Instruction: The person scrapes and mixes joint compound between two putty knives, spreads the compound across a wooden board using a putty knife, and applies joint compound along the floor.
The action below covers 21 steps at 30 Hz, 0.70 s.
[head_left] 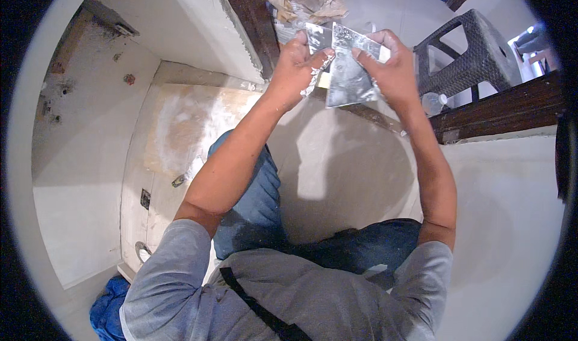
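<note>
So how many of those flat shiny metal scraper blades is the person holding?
2. One flat grey metal putty blade is in the left hand; a wider putty-smeared metal blade is in the right hand. They touch. More could be hidden behind them.

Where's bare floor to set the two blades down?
Bare patch: pale floor between the knees and the dark wooden frame. Also the dusty board left of the left hand. Crowded: by the wicker stool and plastic bottle, behind the right hand.
</note>
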Motion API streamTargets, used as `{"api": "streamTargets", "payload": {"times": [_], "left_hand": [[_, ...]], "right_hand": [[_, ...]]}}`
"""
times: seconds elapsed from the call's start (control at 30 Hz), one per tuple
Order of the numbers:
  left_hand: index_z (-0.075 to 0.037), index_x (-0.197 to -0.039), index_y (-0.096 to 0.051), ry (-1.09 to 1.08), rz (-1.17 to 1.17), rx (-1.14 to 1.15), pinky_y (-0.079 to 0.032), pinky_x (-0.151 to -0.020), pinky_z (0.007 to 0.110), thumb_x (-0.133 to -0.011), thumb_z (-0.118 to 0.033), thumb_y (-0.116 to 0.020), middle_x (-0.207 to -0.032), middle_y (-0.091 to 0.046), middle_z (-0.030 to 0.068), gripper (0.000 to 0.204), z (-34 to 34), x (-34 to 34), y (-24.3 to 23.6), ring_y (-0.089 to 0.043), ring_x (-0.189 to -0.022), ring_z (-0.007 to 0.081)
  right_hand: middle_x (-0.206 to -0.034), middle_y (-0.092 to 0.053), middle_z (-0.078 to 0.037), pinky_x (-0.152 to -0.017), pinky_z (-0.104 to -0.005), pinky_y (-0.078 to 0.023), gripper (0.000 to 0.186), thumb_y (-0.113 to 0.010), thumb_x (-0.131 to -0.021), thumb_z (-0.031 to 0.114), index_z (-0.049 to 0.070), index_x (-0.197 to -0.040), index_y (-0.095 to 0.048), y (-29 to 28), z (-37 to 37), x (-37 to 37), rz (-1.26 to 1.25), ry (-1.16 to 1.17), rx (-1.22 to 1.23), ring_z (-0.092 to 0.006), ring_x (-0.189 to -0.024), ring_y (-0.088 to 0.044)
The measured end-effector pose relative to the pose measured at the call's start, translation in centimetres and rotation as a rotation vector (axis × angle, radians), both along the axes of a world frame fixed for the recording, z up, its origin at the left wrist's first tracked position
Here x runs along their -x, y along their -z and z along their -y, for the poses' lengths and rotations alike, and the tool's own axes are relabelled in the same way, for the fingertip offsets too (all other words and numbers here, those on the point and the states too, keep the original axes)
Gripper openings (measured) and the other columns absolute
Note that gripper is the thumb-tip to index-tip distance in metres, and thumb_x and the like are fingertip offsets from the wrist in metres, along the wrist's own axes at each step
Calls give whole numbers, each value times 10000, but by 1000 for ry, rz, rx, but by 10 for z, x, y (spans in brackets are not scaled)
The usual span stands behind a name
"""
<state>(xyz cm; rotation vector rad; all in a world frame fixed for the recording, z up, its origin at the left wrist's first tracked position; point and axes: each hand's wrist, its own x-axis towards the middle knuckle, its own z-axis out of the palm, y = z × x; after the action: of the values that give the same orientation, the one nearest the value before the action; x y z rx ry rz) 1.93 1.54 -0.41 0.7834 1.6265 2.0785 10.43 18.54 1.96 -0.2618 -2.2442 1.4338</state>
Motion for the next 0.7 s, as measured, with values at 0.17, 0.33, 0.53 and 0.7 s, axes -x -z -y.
{"api": "streamTargets", "payload": {"times": [0.17, 0.33, 0.53, 0.7], "left_hand": [[62, -1269, -504, -230, -152, 14, -473, -931, 290, -968, -78, -601, -1201, -629, 129, 345, -6, 4, 20, -598, -1072, 156], [161, -1362, -401, -225, -321, 244, -349, -1095, 335, -1006, -183, -567, -1357, -546, 232, 523, -4, -2, 31, -498, -1284, 247], [162, -1291, -486, -30, -497, 357, -394, -1039, 319, -1013, -216, -550, -1238, -602, 255, 473, 13, -2, -3, -549, -1200, 232], [142, -1267, -518, -115, -394, 341, -432, -982, 317, -990, -223, -594, -1146, -650, 201, 465, 7, -3, 2, -586, -1083, 208]], "right_hand": [[-942, -690, -156, -796, -319, -494, 283, -760, -801, 139, -30, -992, -640, 0, 19, 4, -69, 113, -2, -193, -876, -647], [-936, -692, -162, -816, -325, -489, 271, -747, -796, 127, -31, -988, -639, -10, 23, -3, -78, 102, -75, -207, -891, -648], [-898, -683, -131, -798, -321, -491, 248, -742, -798, 114, -25, -973, -635, -22, 22, -9, -132, 80, -148, -198, -856, -632], [-916, -680, -121, -800, -313, -487, 257, -754, -802, 122, -21, -974, -629, -16, 22, -5, -171, 74, -178, -176, -856, -621]]}}
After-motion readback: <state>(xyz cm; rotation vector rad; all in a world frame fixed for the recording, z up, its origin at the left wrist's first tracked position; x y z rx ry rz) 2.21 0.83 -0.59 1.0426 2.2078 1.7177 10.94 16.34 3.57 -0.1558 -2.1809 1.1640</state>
